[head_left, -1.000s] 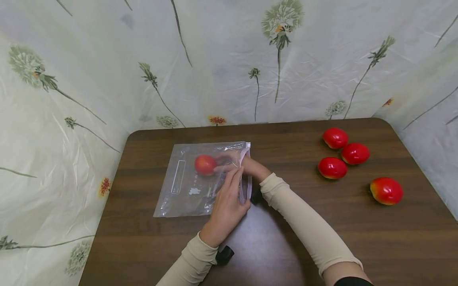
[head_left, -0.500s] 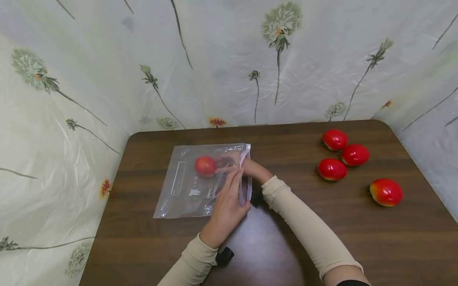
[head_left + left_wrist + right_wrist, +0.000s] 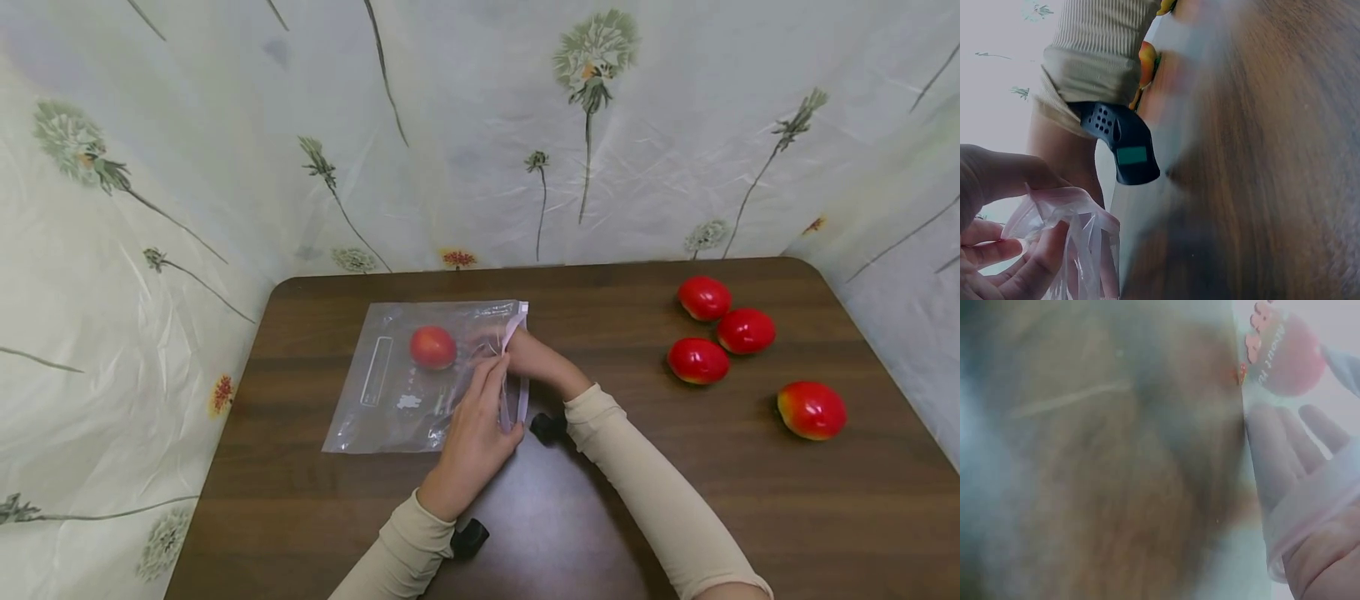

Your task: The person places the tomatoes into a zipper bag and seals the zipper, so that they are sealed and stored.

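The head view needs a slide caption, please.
Left grip holding bag, right grip partly inside; one fruit bagged, four on table.

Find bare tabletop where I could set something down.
Bare tabletop lies between the plastic bag and the three clustered red fruits, beyond the right sleeve. Another patch lies between the bag and the tabletop's left edge. The bag's mouth is crowded: the left hand holds it, the right hand sits partly inside.
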The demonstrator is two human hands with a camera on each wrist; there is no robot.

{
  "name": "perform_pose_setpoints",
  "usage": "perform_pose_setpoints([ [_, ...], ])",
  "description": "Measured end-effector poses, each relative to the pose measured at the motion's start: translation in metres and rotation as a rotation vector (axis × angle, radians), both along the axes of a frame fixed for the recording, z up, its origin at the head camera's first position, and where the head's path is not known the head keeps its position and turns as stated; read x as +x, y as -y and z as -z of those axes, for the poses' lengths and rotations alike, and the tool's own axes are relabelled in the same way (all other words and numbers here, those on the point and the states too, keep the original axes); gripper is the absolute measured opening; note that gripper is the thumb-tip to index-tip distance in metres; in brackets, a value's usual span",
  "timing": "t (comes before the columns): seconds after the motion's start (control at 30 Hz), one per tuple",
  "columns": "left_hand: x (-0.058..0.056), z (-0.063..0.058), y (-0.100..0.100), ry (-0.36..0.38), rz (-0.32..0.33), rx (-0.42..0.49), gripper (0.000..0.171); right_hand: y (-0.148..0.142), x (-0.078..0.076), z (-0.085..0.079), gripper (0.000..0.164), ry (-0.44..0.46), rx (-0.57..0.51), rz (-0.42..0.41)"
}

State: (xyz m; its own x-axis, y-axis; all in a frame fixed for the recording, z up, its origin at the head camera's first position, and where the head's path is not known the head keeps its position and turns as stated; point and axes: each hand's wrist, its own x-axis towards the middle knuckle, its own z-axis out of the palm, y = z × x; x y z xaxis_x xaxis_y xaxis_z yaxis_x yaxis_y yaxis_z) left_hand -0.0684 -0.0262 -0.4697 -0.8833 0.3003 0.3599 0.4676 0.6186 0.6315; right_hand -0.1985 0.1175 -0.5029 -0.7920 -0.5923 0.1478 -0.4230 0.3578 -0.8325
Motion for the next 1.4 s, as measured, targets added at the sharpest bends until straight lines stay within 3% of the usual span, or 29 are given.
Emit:
perform_pose_setpoints([
  [0.23, -0.001, 0.002, 0.001, 0.009, 0.003, -0.021, 0.097, -0.009, 0.009, 0.0, 0.039, 0.075, 0.007, 0.102],
  [0.47, 0.0, 0.003, 0.002, 0.019, -0.005, -0.039, 0.097, -0.018, 0.017, 0.0, 0.037, 0.023, 0.055, 0.154],
  [0.73, -0.001, 0.002, 0.003, 0.064, -0.012, -0.046, 0.096, -0.029, 0.03, -0.008, 0.037, 0.081, 0.001, 0.141],
  [1.0, -0.001, 0.003, 0.004, 0.055, -0.004, -0.043, 0.094, -0.035, 0.046, -0.008, 0.036, 0.092, -0.052, 0.146],
  [1.4, -0.003, 0.004, 0.006, 0.063, -0.017, -0.058, 0.095, -0.052, 0.07, -0.008, 0.043, 0.129, -0.116, 0.224],
])
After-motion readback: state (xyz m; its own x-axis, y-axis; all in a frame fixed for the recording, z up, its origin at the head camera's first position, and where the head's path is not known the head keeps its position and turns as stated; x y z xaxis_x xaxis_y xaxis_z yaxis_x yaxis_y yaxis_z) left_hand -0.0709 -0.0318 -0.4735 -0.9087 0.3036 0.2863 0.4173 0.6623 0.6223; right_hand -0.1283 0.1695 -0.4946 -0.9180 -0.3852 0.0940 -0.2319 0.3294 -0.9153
